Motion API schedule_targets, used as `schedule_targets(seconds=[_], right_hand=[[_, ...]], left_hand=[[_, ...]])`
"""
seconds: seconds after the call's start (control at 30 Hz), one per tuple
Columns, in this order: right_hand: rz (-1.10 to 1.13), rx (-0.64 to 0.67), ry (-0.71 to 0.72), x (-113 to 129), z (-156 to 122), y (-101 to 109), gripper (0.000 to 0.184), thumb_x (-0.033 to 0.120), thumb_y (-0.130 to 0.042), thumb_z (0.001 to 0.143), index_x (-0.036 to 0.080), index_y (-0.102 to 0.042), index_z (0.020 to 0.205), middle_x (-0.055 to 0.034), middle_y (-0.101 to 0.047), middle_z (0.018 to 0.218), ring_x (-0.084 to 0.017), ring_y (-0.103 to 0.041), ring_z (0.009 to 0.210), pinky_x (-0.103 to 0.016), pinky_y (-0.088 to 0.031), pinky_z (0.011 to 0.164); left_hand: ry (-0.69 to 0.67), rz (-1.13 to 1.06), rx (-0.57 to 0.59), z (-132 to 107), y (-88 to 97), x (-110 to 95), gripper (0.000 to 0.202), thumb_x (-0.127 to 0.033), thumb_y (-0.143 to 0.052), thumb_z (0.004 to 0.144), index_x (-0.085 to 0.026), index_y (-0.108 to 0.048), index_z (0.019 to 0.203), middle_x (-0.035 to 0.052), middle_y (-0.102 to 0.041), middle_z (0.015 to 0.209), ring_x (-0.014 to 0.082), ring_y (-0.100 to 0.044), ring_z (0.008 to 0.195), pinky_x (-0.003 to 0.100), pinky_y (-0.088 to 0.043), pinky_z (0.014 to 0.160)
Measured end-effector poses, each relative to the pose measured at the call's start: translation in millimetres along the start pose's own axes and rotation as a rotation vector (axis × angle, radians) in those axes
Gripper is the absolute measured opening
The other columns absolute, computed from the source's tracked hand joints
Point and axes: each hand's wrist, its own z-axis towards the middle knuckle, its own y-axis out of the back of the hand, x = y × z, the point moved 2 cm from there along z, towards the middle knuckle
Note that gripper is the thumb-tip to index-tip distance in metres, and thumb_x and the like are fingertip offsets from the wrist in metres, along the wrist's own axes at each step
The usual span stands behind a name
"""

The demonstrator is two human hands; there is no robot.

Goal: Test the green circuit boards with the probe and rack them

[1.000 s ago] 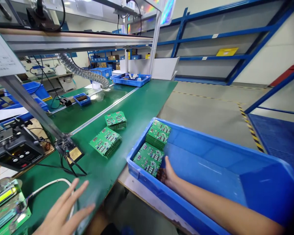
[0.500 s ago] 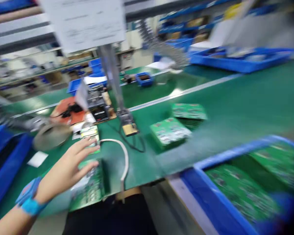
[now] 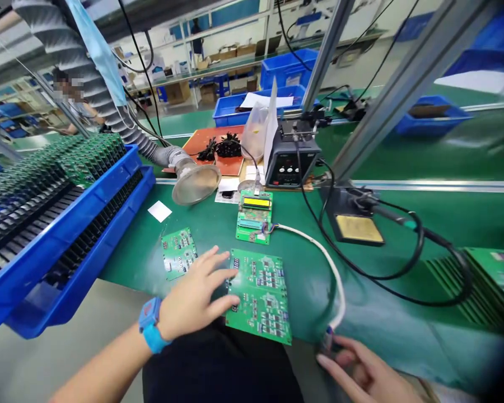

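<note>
With the left hand (image 3: 196,295) spread, the white cable (image 3: 341,296) could be strained if its connector (image 3: 327,340), pinched by the right hand (image 3: 367,372), is overpulled.

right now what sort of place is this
Probably an electronics assembly workshop: there's a soldering station, circuit boards lie on the green bench, and more stand in a blue bin.

A blue wristband (image 3: 152,326) bears a reddish patch (image 3: 152,307); the legwear (image 3: 222,372) is black.
</note>
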Motion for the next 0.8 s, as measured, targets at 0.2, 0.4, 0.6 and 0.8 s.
schedule_targets(seconds=[0.2,0.4,0.6,0.8], right_hand=[[0.148,0.149,-0.153,34.4,25.5,-8.5,0.037,0.058,-0.068,0.070,0.023,-0.058,0.076,0.0003,-0.060,0.055,-0.017,-0.054,0.041,-0.029,-0.047,0.036],[0.456,-0.012,-0.114,108.2,67.6,7.0,0.045,0.052,-0.076,0.068,0.023,-0.048,0.088,-0.0064,-0.071,0.085,-0.015,-0.061,0.053,-0.031,-0.055,0.050],[0.532,-0.147,0.012,113.7,104.1,-44.2,0.043,0.045,-0.072,0.074,0.022,-0.047,0.101,-0.0060,-0.068,0.089,-0.017,-0.065,0.076,-0.029,-0.055,0.061],[0.475,-0.143,0.043,100.8,104.0,-57.2,0.032,0.041,-0.065,0.081,0.022,-0.052,0.104,-0.0062,-0.067,0.092,-0.018,-0.066,0.084,-0.034,-0.056,0.076]], left_hand=[[-0.182,-0.077,0.100,-1.6,-3.9,-3.6,0.053,-0.047,-0.068,0.083,-0.018,-0.056,0.127,0.0137,-0.039,0.147,0.0343,-0.017,0.143,0.056,-0.024,0.113],[-0.361,-0.141,0.116,19.9,-21.6,-4.8,0.048,-0.046,-0.068,0.083,-0.020,-0.059,0.123,0.0089,-0.047,0.142,0.0287,-0.027,0.141,0.050,-0.015,0.117],[-0.383,-0.197,0.086,25.6,-41.0,-3.0,0.049,-0.045,-0.070,0.081,-0.018,-0.060,0.120,0.0113,-0.053,0.133,0.0291,-0.035,0.136,0.051,-0.013,0.117],[-0.372,-0.236,0.046,24.6,-48.5,-1.2,0.047,-0.041,-0.070,0.078,-0.018,-0.059,0.118,0.0112,-0.053,0.131,0.0298,-0.037,0.134,0.052,-0.011,0.117]])
